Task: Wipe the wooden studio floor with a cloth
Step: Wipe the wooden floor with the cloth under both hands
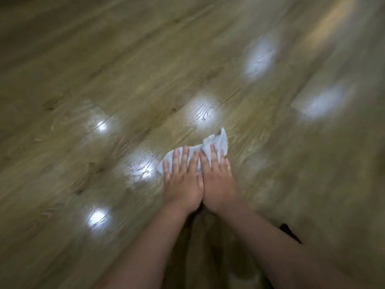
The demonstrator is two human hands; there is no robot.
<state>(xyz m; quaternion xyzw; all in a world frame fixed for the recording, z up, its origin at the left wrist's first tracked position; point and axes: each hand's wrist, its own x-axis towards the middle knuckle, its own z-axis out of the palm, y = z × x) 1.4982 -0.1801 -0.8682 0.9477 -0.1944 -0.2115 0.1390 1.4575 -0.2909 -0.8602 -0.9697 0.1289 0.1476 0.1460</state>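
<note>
- Left hand [183, 180] is flat, palm down, fingers straight and slightly spread; fingertips are pressing on the cloth [216, 143], nothing curled round it
- right hand [216, 182] is doing pretty much the same thing; flat, fingers straight and a bit fanned, pressing the right half of the cloth; its inner edge touches the left hand's, so the two sit side by side like a wedge
- both forearms come up from the bottom edge and angle in toward each other, meeting at the wrists; bare arms, no sleeves showing
- cloth is pale grey-white, crumpled, lying on the wooden floor [104, 80] right under the fingers; most of it pokes out ahead of the fingertips, with a rumpled corner sticking up on the far right side
- floor is glossy brownish planks running diagonally; several bright light reflections [203, 113] dotted around the hands; outer parts are all blurred
- small dark thing [289, 232] by the right forearm, can't tell what it is
</note>
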